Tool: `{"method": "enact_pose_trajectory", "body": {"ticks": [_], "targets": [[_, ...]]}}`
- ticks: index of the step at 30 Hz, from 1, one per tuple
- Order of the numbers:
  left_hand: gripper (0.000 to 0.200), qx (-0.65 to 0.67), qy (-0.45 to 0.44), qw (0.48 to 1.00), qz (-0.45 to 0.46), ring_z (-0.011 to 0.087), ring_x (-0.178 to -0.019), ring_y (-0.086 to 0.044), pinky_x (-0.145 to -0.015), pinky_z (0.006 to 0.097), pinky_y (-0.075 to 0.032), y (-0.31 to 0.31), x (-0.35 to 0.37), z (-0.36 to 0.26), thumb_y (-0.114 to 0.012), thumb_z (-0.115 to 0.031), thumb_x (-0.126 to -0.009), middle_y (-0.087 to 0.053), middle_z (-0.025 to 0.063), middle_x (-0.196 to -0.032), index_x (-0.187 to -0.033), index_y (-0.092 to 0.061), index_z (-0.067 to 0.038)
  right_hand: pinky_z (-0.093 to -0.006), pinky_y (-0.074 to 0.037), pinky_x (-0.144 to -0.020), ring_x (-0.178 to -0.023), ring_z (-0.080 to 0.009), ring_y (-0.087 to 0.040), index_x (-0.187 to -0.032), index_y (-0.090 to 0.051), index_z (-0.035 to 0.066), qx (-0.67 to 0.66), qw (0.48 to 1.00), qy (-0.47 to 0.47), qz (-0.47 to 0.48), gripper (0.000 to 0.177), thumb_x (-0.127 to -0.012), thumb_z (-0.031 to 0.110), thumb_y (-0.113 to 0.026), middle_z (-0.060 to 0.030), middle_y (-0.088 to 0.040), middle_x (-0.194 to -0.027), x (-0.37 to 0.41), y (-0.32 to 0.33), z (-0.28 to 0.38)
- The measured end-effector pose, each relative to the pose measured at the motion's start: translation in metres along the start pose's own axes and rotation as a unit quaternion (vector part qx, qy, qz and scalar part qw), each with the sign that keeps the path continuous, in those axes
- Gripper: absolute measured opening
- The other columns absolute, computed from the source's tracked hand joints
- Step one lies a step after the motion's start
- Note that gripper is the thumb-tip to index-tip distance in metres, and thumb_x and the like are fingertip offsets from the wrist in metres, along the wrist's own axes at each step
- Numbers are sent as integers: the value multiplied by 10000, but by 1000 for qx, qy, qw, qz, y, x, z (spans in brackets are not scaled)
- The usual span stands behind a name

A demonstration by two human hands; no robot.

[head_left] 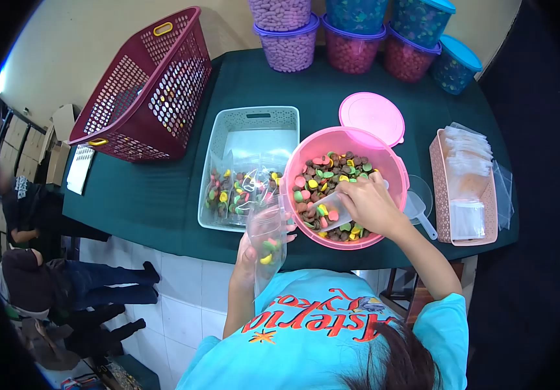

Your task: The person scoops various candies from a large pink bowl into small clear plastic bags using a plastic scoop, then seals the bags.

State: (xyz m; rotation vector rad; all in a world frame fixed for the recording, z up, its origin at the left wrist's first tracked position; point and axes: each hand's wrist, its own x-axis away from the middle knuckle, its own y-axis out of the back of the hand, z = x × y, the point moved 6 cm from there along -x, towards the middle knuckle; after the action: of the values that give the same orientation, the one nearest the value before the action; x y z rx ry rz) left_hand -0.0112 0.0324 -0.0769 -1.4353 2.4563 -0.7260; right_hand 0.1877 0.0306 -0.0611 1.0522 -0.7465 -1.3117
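My left hand point(246, 257) is closed around a clear plastic bag point(271, 244), which hangs upright with a few yellow and green pieces near its bottom. The bag's upper part is beside the wall of a round pink tub point(394, 170). Brown, pink, green and yellow candy-like pieces point(332, 174) fill much of the tub. Inside it, my right hand point(372, 203) grips a translucent scoop point(335, 213) that dips into the pieces and carries some of them. Its handle is mostly hidden by my fingers.
Left of the tub, a pale tray point(214, 146) holds several filled bags point(244, 188). A pink lid point(372, 116) lies behind. Rightward are a white-handled utensil point(420, 211) and a basket point(444, 218) of plastic bags point(467, 153). A maroon basket point(179, 84) and stacked tubs point(355, 52) stand behind.
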Motion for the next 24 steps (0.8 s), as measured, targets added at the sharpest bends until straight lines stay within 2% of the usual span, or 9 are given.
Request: {"method": "enact_pose_trajectory", "body": {"ticks": [2, 7, 10, 11, 13, 15, 19, 21, 24], "targets": [[1027, -11, -1, 1000, 9, 255, -1050, -492, -901, 389, -399, 3, 0, -1, -640, -655, -581, -426, 193, -1210, -1265, -290, 27, -410, -322, -700, -699, -283, -568, -821, -555, 54, -11, 1000, 6, -19, 148, -818, 184, -484, -135, -587, -663, -4, 1, -1], [1008, -19, -26, 999, 23, 242, -1071, -477, -942, 381, -356, 9, -1, -5, -723, -560, -562, -420, 173, -1233, -1264, -297, 24, -447, -365, -767, -726, -320, -578, -871, -591, 29, -166, 979, -75, 89, 207, -825, 187, -465, -156, -605, -714, -8, -14, -23], [958, -93, -81, 992, 6, 231, -1104, -447, -957, 356, -325, 9, 0, -11, -849, -277, -468, -432, 142, -1226, -1241, -357, 6, -420, -399, -748, -718, -315, -583, -863, -607, 17, -171, 981, -67, 62, 227, -817, 189, -466, -163, -606, -725, -9, 2, -21], [958, -94, -83, 992, 4, 231, -1104, -447, -957, 356, -325, 10, 0, -12, -849, -277, -468, -432, 142, -1226, -1241, -357, 6, -420, -399, -748, -718, -315, -583, -863, -607, 17, -170, 981, -64, 62, 227, -817, 189, -466, -163, -606, -725, -10, 7, -20], [905, -336, -146, 930, 2, 227, -1101, -449, -940, 347, -340, 6, -1, -18, -840, -265, -457, -449, 138, -1193, -1205, -409, 8, -408, -416, -704, -680, -300, -588, -846, -608, 9, -169, 983, -61, 39, 227, -810, 188, -474, -170, -598, -700, -11, 22, -20], [868, -333, -153, 930, -12, 233, -1085, -459, -917, 347, -366, 1, -2, -22, -836, -258, -449, -461, 136, -1155, -1177, -444, 5, -415, -420, -692, -658, -293, -587, -839, -607, 0, -169, 984, -57, 29, 223, -804, 180, -480, -166, -592, -678, -15, 45, -12], [863, -461, -179, 869, 9, 270, -1063, -466, -882, 367, -396, -12, -6, -25, -831, -289, -465, -458, 145, -1136, -1185, -440, -19, -369, -379, -686, -638, -275, -579, -829, -619, 19, -133, 988, -73, 21, 203, -796, 175, -494, -141, -593, -658, -18, 79, 0], [858, -493, -176, 852, 8, 288, -1063, -458, -882, 383, -389, -18, -9, -24, -829, -296, -469, -461, 149, -1133, -1183, -441, -19, -346, -347, -700, -647, -257, -576, -844, -630, 49, 25, 999, 30, -24, 189, -789, 181, -507, -130, -586, -635, -20, 98, 25], [845, -493, -202, 846, 26, 298, -1058, -456, -880, 391, -383, -32, -12, -26, -827, -296, -473, -467, 147, -1123, -1177, -446, -23, -342, -341, -731, -698, -203, -583, -812, -626, 66, 148, 988, 52, 5, 147, -718, 170, -584, -81, -605, -658, -20, 104, 60]]}}
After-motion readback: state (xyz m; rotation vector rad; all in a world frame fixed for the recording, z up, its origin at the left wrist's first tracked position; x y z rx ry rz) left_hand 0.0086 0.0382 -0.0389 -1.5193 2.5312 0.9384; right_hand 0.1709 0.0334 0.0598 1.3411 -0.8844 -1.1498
